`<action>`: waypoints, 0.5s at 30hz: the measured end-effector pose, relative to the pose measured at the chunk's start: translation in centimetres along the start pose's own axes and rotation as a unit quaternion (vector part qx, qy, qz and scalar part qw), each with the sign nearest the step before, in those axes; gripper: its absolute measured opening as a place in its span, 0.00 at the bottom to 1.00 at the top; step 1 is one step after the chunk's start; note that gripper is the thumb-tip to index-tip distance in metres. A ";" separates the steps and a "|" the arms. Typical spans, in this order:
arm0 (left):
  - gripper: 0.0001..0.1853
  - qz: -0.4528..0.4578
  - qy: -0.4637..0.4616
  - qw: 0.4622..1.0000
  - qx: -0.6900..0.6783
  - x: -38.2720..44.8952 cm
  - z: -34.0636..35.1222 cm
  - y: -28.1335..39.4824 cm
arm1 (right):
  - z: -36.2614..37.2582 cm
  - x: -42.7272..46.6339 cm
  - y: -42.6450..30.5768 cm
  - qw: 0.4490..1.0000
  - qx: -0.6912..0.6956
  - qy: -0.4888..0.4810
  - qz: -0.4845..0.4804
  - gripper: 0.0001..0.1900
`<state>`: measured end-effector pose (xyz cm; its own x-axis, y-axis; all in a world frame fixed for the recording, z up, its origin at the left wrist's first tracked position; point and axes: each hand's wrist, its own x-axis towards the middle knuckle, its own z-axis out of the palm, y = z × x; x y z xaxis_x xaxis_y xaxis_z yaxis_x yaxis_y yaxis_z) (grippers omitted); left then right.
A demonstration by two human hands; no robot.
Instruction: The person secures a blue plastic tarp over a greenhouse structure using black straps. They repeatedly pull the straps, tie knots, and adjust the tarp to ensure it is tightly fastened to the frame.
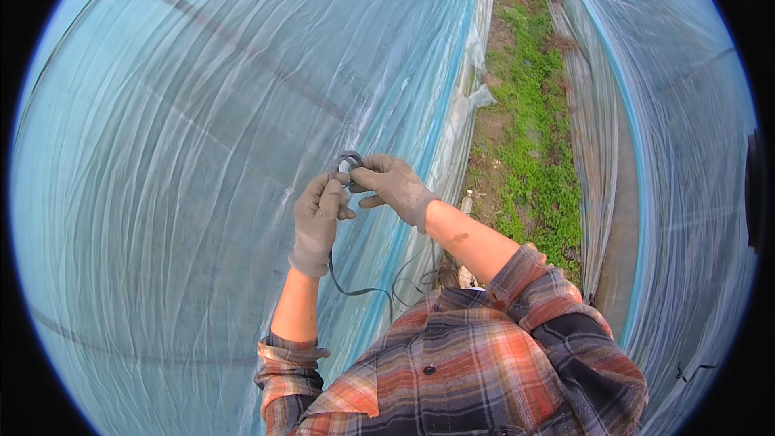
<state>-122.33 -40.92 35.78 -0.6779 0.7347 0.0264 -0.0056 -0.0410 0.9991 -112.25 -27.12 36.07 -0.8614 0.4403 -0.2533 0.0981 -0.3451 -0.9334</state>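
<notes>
Both my hands wear grey-brown work gloves and meet in front of the plastic film wall (pixel 200 206) of a greenhouse tunnel. Between them is a small coil of dark flat strap (pixel 349 157), wound in several loops. My left hand (pixel 319 203) pinches its lower left side between thumb and fingers. From the right, my right hand (pixel 387 181) grips the other side of the coil, thumb against the loops. A loose tail of the strap (pixel 357 292) hangs below my left wrist and curls towards my chest. The fingertips partly hide the coil.
A strip of green weeds and bare soil (pixel 524 133) runs between this tunnel and a second film-covered tunnel (pixel 684 151) on the right. A plastic bottle (pixel 467 201) stands near my right forearm. Loose film edges (pixel 481 97) stick out over the strip.
</notes>
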 end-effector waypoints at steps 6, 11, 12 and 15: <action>0.19 0.019 0.074 0.968 0.239 0.4 0.3 1.7 | 1.0 0.5 2.3 0.998 -0.038 0.025 -0.040 0.17; 0.21 0.213 0.025 0.905 0.368 2.1 -2.5 -1.8 | 2.1 0.4 2.4 0.997 -0.008 0.059 -0.058 0.15; 0.21 0.250 0.018 0.896 0.366 2.4 -2.0 -1.6 | 1.9 0.5 2.4 0.995 -0.003 0.072 -0.072 0.15; 0.19 -0.042 0.004 0.992 0.119 1.5 0.6 -0.4 | 0.9 1.5 3.7 0.984 0.125 0.079 -0.098 0.17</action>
<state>-122.89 -39.40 35.39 -0.6886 0.7229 -0.0575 0.1106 0.1830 0.9769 -113.64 -28.50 32.52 -0.7608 0.6357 -0.1303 -0.2045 -0.4254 -0.8816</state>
